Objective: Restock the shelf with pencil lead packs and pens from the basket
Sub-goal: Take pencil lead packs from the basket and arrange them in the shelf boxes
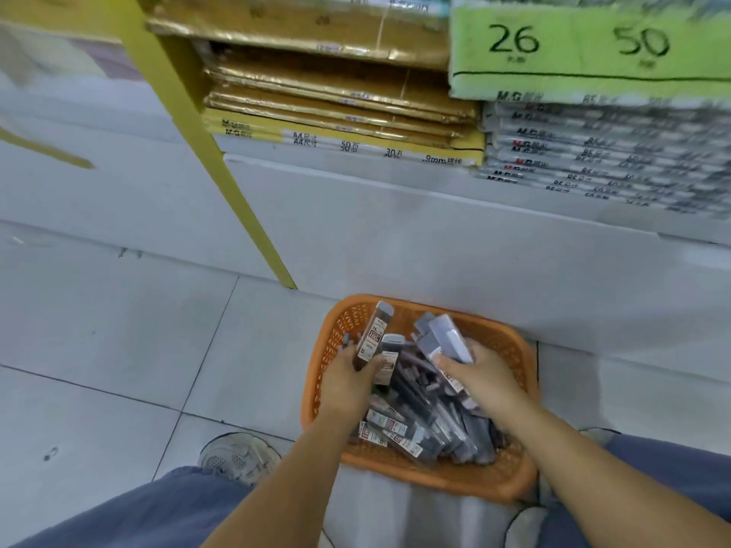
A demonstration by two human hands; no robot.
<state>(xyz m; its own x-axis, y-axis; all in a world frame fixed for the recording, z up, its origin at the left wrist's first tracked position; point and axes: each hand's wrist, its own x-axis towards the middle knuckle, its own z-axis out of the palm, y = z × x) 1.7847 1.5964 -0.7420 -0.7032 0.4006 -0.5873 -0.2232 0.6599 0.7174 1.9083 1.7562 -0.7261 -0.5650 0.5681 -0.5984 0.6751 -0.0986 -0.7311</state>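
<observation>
Basket (427,474): orange plastic with rounded corners and walls full of little holes. It sits on the floor, right up against the bottom of the shelf, between the person's knees.
Loose packs (419,421): a messy pile of long, thin, see-through boxes inside the basket. Some have white and red labels. I cannot tell which hold leads and which hold pens.
Left hand (348,373): over the left side of the basket, with fingers and thumb curled round the bottom end of a long pack (374,336).
Long pack: clear and flat, with a label on it. It stands nearly upright above the pile.
Right hand (474,373): over the right side of the basket, thumb and fingers wrapped round a bundle of packs (443,340).
Bundle of packs: grey and clear boxes, tilted up and to the left.
Shelf (395,215): smooth white board with a slanted yellow post (221,160).
Gold packs (336,92): flat, shiny and crinkly, in a stack.
Green pack (585,53): marked 26 and 50, on top of a stack of thin grey pads (593,152).
Floor (99,330): big pale square tiles.
Shoe (237,456): pale mesh, beside the basket.
Trousers (130,516): soft blue cloth.
</observation>
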